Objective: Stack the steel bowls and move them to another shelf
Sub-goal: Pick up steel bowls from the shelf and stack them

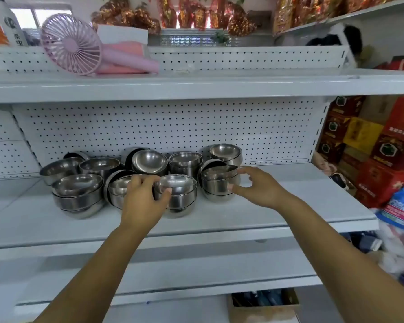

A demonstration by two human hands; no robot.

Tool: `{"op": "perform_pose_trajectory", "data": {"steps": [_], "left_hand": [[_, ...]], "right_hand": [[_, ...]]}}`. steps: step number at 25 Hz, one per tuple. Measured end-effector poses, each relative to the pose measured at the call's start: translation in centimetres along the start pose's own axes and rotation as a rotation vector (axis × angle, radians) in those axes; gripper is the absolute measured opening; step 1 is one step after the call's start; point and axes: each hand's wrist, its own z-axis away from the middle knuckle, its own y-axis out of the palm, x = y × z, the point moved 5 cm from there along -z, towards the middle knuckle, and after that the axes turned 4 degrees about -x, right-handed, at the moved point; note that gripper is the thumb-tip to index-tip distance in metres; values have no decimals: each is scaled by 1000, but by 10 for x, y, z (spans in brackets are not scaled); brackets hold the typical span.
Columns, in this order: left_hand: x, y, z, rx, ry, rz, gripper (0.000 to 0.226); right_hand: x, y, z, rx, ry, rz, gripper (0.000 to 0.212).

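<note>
The round shiny steel bowls (149, 162) all stand on the white metal shelf (289, 206), so the moving is not yet begun. They are nested in several short stacks, some leaning, and I judge that these must be joined into taller ones first. My left hand (145, 199) pinches the front stack (182, 194), at 6 o'clock of the group, thumb on its outer wall and fingers curled over the rim. My right hand (259, 190) is spread and curved beside the right stack (217, 185), at 3 o'clock; whether the thumb touches it I cannot tell. The bowls look smooth, mirror-like, probably slippery.
</note>
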Motion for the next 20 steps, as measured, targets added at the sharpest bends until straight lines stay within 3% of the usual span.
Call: {"op": "perform_pose_trajectory", "data": {"steps": [2, 6, 10, 20], "left_hand": [[0, 14, -1, -49, -84, -28, 48], [2, 39, 9, -60, -175, -12, 59], [3, 55, 17, -138, -255, 54, 63], [-9, 64, 18, -266, -262, 122, 41]], "right_hand": [[-10, 0, -16, -19, -12, -59, 54], [-32, 9, -49, -32, -66, -131, 41], [-52, 23, -72, -18, -45, -211, 55], [-61, 36, -86, -114, -176, -254, 22]]}}
